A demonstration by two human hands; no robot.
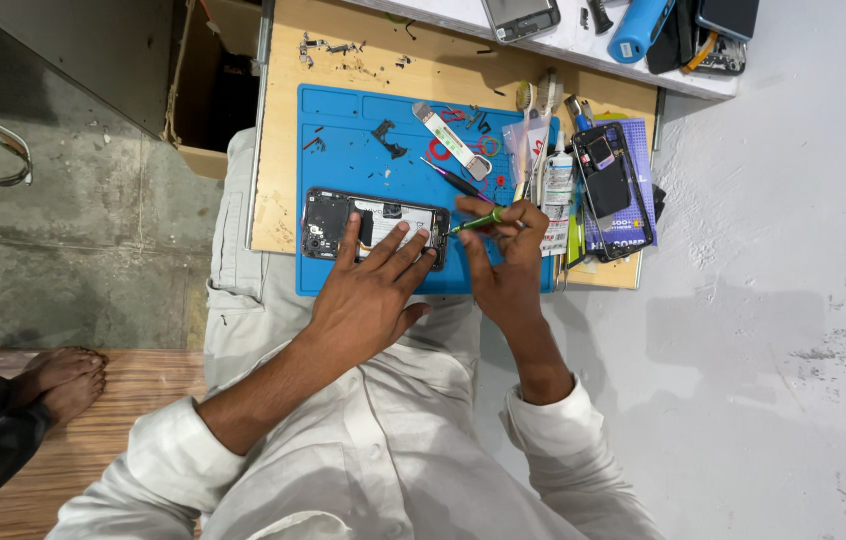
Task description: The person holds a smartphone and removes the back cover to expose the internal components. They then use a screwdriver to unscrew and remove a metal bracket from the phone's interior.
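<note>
So we've got the opened phone (375, 227) lying back-off on the blue repair mat (343, 130), near its front edge, insides facing up. Our left hand (371, 292) is spread flat over it, fingers fanned across the right half to pin it down. Our right hand (505, 258) is pinching a green-handled screwdriver (476, 222), tip touching the phone's right end. Just beside that hand sit a glue tube (558, 185) and another black phone (613, 188). A second, purple-handled screwdriver (453, 180) lies on the mat behind. Everything rests on a small wooden counter (278, 150).
</note>
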